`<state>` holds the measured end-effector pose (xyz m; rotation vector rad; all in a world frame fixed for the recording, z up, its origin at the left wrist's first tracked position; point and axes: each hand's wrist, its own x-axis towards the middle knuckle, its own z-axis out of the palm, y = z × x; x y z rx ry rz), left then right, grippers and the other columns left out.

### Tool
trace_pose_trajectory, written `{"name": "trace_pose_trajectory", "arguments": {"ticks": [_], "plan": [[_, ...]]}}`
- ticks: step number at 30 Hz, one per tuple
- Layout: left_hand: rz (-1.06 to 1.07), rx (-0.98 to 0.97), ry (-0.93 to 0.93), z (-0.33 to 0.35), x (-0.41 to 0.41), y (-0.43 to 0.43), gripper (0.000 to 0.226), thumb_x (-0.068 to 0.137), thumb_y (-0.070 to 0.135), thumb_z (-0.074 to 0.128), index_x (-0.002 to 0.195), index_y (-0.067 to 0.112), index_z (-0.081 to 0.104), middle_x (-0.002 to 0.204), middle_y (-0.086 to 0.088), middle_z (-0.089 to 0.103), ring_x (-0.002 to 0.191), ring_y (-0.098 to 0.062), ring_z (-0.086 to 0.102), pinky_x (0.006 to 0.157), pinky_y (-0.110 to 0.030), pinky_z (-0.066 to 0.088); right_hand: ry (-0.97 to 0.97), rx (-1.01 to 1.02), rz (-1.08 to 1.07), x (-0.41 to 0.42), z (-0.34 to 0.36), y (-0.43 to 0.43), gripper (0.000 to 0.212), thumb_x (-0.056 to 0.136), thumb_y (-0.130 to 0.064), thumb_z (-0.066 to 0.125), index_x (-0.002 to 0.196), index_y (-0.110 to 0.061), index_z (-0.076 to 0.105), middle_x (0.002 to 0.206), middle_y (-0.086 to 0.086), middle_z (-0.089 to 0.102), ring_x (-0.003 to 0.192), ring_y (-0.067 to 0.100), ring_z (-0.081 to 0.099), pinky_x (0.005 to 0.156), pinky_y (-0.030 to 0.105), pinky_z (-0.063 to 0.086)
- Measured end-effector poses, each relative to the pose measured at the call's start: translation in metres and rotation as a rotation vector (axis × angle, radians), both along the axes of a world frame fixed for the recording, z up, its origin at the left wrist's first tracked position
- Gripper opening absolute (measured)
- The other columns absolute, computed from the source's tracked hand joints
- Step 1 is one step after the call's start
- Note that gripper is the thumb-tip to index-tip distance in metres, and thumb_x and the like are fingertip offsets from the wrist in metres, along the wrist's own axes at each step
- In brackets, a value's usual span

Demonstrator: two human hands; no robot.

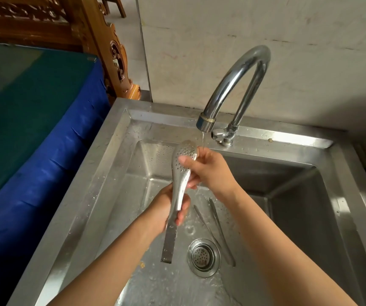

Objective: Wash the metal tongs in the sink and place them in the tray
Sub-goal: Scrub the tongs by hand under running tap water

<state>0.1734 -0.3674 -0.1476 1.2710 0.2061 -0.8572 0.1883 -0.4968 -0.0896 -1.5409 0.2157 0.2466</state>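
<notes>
Left hand (164,208) grips the handle of the perforated metal tongs (181,177) above the sink (98,164); right hand (209,171) pinches their head beneath the tap's (237,85) thin stream.

A home kitchen: steel sink (120,138), faucet (239,85) at 12 o'clock, carved wooden furniture (102,40) at 10.

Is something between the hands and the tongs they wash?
Nothing visible. The left hand grips the tongs at the handle, the right hand pinches their perforated head below the tap. I cannot make out a tray.
</notes>
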Motion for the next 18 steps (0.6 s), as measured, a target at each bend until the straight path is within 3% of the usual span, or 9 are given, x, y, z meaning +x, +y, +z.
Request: {"name": "trace_pose_trajectory", "arguments": {"ticks": [3,6,8,9,11,12,14,16,18], "plan": [[-0.051,-0.029,0.005,0.003,-0.002,-0.007,0.031,0.098,0.026,0.033,0.095,0.015,0.061,0.042,-0.001,0.048,0.026,-0.011,0.039,0.029,-0.014,0.031,-0.021,-0.115,-0.158,0.005,0.004,0.001,0.053,0.097,-0.04,0.041,0.079,0.009,0.052,0.066,0.024,0.052,0.046,0.028,0.047,0.045,0.033,0.039],[-0.045,-0.083,0.016,0.007,-0.002,-0.013,0.031,0.098,0.022,0.031,0.096,0.013,0.061,0.043,-0.001,0.05,0.027,-0.01,0.04,0.029,-0.013,0.031,-0.1,-0.293,-0.162,0.009,0.005,-0.003,0.038,0.1,-0.032,0.036,0.102,0.001,0.054,0.084,0.015,0.055,0.076,0.029,0.053,0.071,0.045,0.045],[-0.014,-0.088,0.02,0.01,0.0,-0.016,0.031,0.097,0.021,0.03,0.098,0.011,0.059,0.043,-0.001,0.051,0.026,-0.01,0.039,0.029,-0.013,0.03,-0.104,-0.193,-0.019,0.006,0.01,-0.006,0.023,0.097,-0.022,0.047,0.116,-0.011,0.051,0.096,0.012,0.057,0.085,0.031,0.056,0.073,0.051,0.049],[0.001,-0.084,0.021,0.011,0.001,-0.017,0.03,0.097,0.021,0.03,0.099,0.011,0.058,0.044,-0.001,0.051,0.026,-0.011,0.039,0.029,-0.013,0.03,-0.085,-0.096,0.04,0.005,0.012,-0.008,0.026,0.093,-0.015,0.054,0.119,-0.012,0.048,0.099,0.012,0.058,0.083,0.03,0.057,0.061,0.05,0.049],[0.025,-0.059,0.024,0.013,0.004,-0.021,0.03,0.098,0.025,0.032,0.098,0.01,0.058,0.045,-0.002,0.052,0.026,-0.011,0.039,0.029,-0.013,0.03,-0.044,0.166,0.083,0.005,0.015,-0.011,0.029,0.088,0.0,0.058,0.114,-0.008,0.047,0.097,0.016,0.063,0.072,0.027,0.065,0.039,0.03,0.045],[0.039,-0.045,0.023,0.014,0.007,-0.023,0.032,0.098,0.029,0.032,0.093,0.011,0.059,0.045,-0.002,0.053,0.026,-0.012,0.039,0.03,-0.013,0.03,-0.047,0.257,0.066,0.005,0.018,-0.01,0.023,0.088,0.003,0.057,0.108,-0.007,0.049,0.095,0.018,0.066,0.066,0.025,0.068,0.038,0.022,0.045],[0.101,-0.034,0.006,0.018,0.013,-0.028,0.034,0.097,0.034,0.036,0.083,0.012,0.059,0.046,-0.001,0.057,0.029,-0.012,0.043,0.032,-0.015,0.033,-0.069,0.27,0.003,0.008,0.021,-0.009,0.009,0.092,-0.005,0.054,0.101,-0.003,0.052,0.086,0.02,0.069,0.061,0.023,0.07,0.045,0.025,0.052],[0.192,-0.1,-0.053,0.021,0.018,-0.032,0.024,0.096,0.031,0.043,0.09,0.015,0.061,0.055,0.001,0.065,0.038,-0.012,0.052,0.038,-0.018,0.041,-0.108,0.166,-0.062,0.009,0.023,-0.009,0.022,0.095,-0.02,0.051,0.101,0.001,0.053,0.076,0.015,0.071,0.059,0.025,0.068,0.051,0.035,0.05],[0.247,-0.189,-0.115,0.024,0.02,-0.035,0.016,0.094,0.025,0.048,0.1,0.023,0.062,0.065,0.004,0.07,0.05,-0.013,0.062,0.046,-0.023,0.049,-0.087,0.166,-0.128,0.011,0.023,-0.01,0.028,0.097,-0.03,0.047,0.094,-0.003,0.055,0.067,0.011,0.07,0.052,0.022,0.066,0.049,0.033,0.052]]}}
